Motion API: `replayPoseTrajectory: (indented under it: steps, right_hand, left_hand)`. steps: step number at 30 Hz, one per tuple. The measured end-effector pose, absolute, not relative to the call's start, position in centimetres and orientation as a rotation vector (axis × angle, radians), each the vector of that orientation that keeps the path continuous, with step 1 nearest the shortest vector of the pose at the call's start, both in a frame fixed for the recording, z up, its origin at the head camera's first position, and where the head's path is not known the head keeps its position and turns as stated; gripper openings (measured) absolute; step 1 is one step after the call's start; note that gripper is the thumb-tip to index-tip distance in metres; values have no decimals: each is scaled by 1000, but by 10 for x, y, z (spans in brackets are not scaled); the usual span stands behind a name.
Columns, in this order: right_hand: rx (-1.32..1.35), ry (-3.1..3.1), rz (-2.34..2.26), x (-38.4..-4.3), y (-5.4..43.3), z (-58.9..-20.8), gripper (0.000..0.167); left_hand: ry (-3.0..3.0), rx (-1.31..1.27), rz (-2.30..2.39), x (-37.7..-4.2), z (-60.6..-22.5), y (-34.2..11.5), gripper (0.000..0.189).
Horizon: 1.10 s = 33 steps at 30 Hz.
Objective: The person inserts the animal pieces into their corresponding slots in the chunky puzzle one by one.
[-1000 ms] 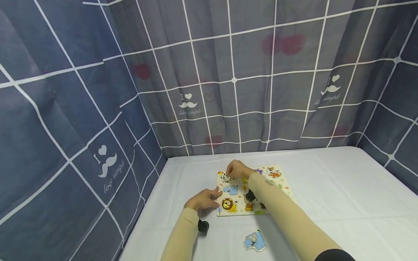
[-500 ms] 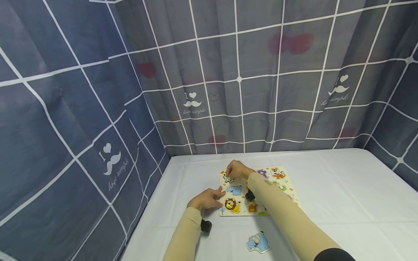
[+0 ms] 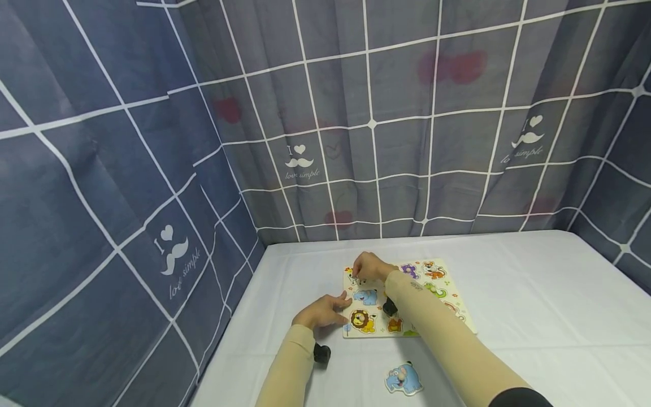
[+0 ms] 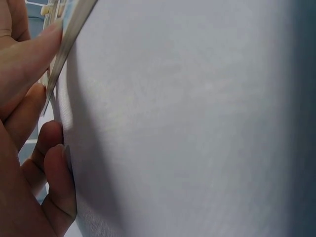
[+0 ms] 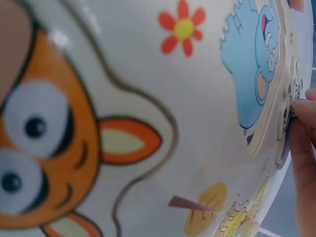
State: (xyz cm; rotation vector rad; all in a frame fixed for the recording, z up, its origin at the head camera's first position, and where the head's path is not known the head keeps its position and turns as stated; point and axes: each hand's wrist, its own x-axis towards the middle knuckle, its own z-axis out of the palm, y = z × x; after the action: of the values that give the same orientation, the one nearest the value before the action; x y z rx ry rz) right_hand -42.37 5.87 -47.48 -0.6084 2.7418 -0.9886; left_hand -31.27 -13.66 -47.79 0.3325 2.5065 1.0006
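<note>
A wooden animal puzzle board (image 3: 376,330) lies flat on the white table. My right hand (image 3: 369,265) is over its far left corner, pinching a black-and-white animal puzzle piece (image 5: 285,121) between thumb and finger close to the board's face. Part of this piece is hidden by the fingers. My left hand (image 3: 321,312) rests at the board's left edge, thumb and forefinger spread along it. In the left wrist view the board's edge (image 4: 74,34) meets those fingertips, and other fingers (image 4: 59,173) bend against the cloth.
A loose blue elephant-like piece (image 3: 403,379) lies on the white tablecloth (image 3: 534,305) in front of the board. A lion (image 3: 362,321) and a blue elephant (image 3: 365,297) show on the board's left side. My right sleeve (image 3: 437,328) crosses over the board. Gridded curtains (image 3: 396,141) border the table.
The head view has shifted slightly, so the scene sits a little to the right. The black-and-white piece shows less beneath my right fingers. My left hand stays at the board's edge.
</note>
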Motion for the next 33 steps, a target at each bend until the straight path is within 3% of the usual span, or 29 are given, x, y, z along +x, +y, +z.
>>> replayPoseTrajectory:
  steps: [13, 33]
  right_hand:
    - [-638, 2692, -1010, -423, 64, -471, 21]
    - [-556, 2738, -913, -407, 106, -466, 11]
  left_hand:
    - [2509, 323, 992, -312, -477, -135, 56]
    - [2519, 323, 950, -312, -476, -136, 58]
